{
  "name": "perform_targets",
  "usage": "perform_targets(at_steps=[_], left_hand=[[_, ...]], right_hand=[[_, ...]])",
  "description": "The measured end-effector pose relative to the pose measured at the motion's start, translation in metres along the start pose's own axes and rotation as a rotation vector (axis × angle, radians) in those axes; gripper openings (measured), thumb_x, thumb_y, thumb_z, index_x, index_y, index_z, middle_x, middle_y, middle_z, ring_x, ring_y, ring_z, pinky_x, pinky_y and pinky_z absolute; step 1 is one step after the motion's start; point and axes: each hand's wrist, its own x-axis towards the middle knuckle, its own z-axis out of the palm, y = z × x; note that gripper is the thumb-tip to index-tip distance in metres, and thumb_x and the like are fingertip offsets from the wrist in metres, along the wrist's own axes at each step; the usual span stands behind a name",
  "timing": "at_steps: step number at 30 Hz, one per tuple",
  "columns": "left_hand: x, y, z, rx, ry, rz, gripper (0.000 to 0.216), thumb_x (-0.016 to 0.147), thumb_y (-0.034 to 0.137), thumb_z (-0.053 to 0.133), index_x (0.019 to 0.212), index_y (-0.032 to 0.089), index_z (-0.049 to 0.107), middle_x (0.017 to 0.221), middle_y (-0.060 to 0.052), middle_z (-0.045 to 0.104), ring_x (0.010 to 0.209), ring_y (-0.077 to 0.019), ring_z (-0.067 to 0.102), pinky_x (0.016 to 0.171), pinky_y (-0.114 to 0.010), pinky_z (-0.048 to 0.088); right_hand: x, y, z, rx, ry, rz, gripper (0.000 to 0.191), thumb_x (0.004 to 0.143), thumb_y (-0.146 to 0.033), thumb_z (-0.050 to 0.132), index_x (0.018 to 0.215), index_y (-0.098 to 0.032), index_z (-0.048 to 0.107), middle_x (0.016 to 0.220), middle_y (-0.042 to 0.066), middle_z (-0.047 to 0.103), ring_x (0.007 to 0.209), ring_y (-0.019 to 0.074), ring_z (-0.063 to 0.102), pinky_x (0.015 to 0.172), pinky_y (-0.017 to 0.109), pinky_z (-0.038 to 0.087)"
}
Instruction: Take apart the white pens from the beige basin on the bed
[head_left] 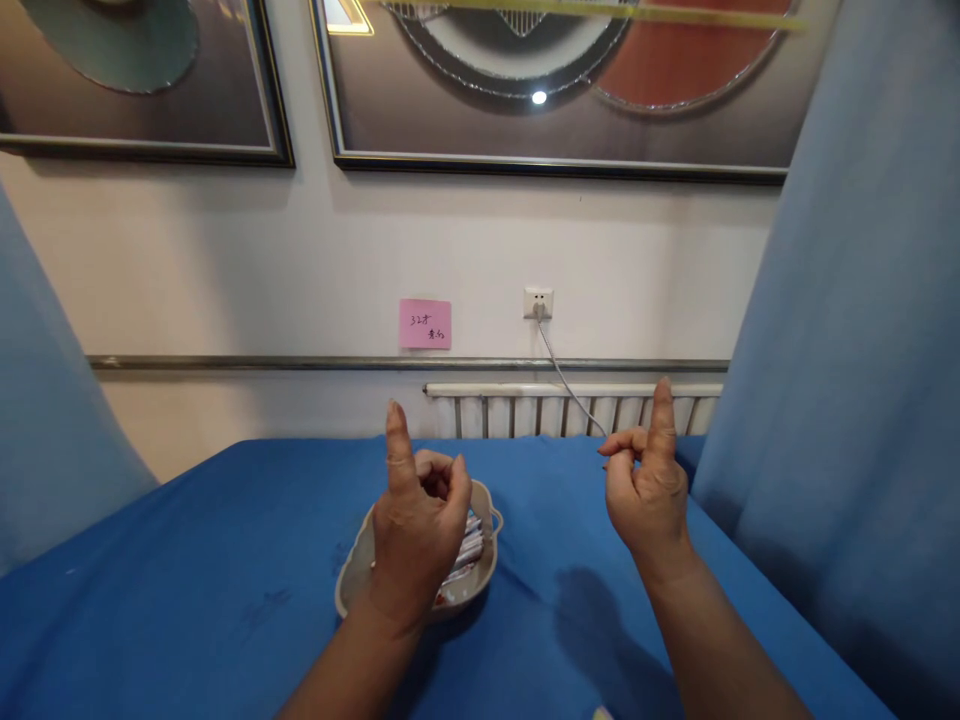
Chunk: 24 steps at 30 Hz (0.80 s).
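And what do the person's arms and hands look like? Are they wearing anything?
The left hand and right hand are bare: no gloves, and no rings on the fingers that show. There's no watch or bracelet at either wrist, and the bare forearms show no sleeves within the picture.

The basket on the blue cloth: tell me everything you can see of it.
The basket is pale beige-grey and shallow, apparently plastic, with rounded corners, raised walls and a small loop handle showing on the picture's right side. It sits upright on the blue cloth, holding several slim, whitish sticks. The left hand and wrist hide much of it from view; whether they touch it, I cannot tell.
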Motion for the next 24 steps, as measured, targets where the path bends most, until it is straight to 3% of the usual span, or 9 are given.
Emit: perform_targets(at_steps=[16, 24], left_hand=[[-0.0007, -0.0011, 0.0032, -0.020, -0.061, -0.024, 0.087, 0.080, 0.019, 0.057, 0.147, 0.022, 0.000, 0.062, 0.008, 0.055, 0.050, -0.0087, 0.050, 0.057, -0.021, 0.044], [0.0000, -0.0061, 0.0057, -0.090, -0.111, -0.077, 0.085, 0.081, 0.021, 0.056, 0.147, 0.023, 0.002, 0.070, 0.006, 0.058, 0.056, -0.0092, 0.053, 0.060, -0.022, 0.046]], right_hand=[[-0.0016, 0.0019, 0.0017, 0.017, -0.037, -0.002, 0.079, 0.075, -0.007, 0.038, 0.147, -0.024, 0.010, 0.072, -0.002, 0.063, 0.064, 0.0152, 0.060, 0.065, 0.030, 0.051], [-0.0040, 0.0027, 0.0053, -0.015, -0.117, -0.007, 0.079, 0.074, -0.007, 0.038, 0.146, -0.025, 0.014, 0.074, -0.002, 0.064, 0.063, 0.0155, 0.061, 0.066, 0.031, 0.051]])
